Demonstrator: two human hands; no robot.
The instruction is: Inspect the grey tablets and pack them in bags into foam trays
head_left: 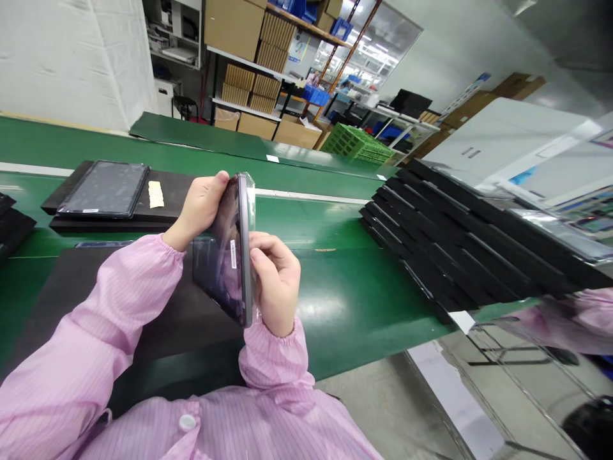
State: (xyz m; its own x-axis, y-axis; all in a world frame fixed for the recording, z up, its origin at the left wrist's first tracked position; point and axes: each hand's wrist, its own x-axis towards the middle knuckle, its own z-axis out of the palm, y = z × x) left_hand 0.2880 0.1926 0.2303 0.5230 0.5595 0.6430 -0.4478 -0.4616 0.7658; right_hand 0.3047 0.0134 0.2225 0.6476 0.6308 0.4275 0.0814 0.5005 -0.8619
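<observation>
got the tablet [227,255] standing nearly edge-on, up off the tabletop [330,287] toward its near edge, left hand [204,201] gripping the upper end and right hand [276,275] pinching what looks like clear film [251,191] along the back. imo keep the left grip snug and the pinch close in, so nothing twists or slips.

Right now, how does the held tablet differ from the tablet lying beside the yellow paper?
Pose: the held tablet is tipped up, while the lying tablet is flat.
Support: the left hand grips the held tablet, with the right hand at its back; the lying tablet rests on a black board.
View: the held tablet appears nearly edge-on; the lying tablet shows its screen.
Both have a small white label.
</observation>
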